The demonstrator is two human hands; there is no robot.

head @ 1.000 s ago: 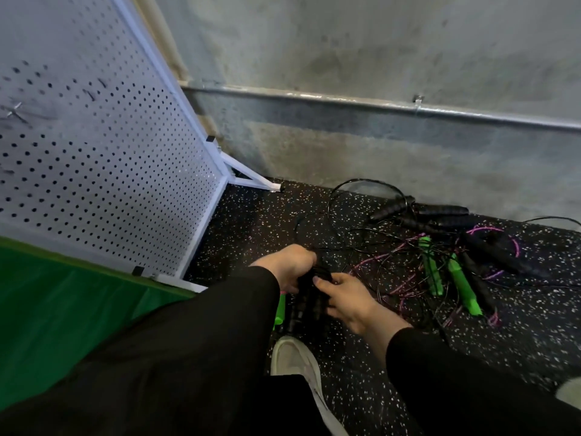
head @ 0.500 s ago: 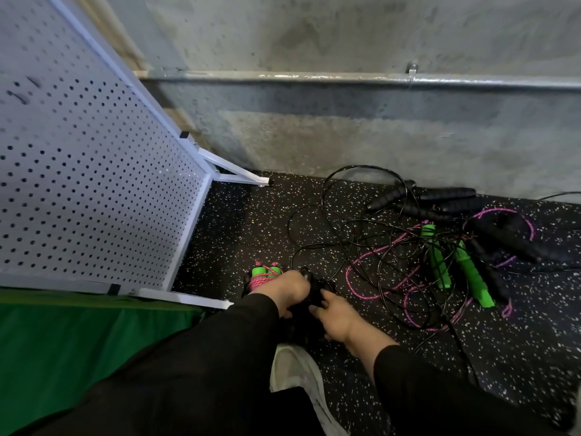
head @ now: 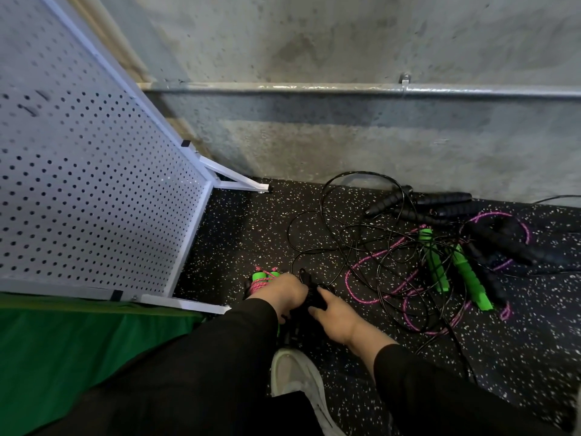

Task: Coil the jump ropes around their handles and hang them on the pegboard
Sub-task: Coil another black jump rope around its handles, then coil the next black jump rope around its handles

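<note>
Low over the speckled floor, my left hand [head: 287, 292] and my right hand [head: 333, 313] both grip a pair of black jump-rope handles [head: 311, 298]. A thin black rope [head: 333, 243] runs from them in loose loops across the floor. Just left of my left hand lies a green-handled rope wound in pink cord [head: 262, 280]. Two more green handles [head: 452, 269] lie on a loose pink rope [head: 364, 278] at the right, with black handles [head: 418, 202] near the wall. The white pegboard [head: 88, 190] stands at the left.
A green mat [head: 63, 357] lies below the pegboard. The pegboard's white foot [head: 239, 184] juts toward the concrete wall, where a metal pipe [head: 345, 89] runs along. My pale shoe [head: 295, 372] is beneath my hands.
The view has tilted down and drawn back, bringing the coiled green and pink rope into sight by my left hand. Both hands stay on the black handles.
</note>
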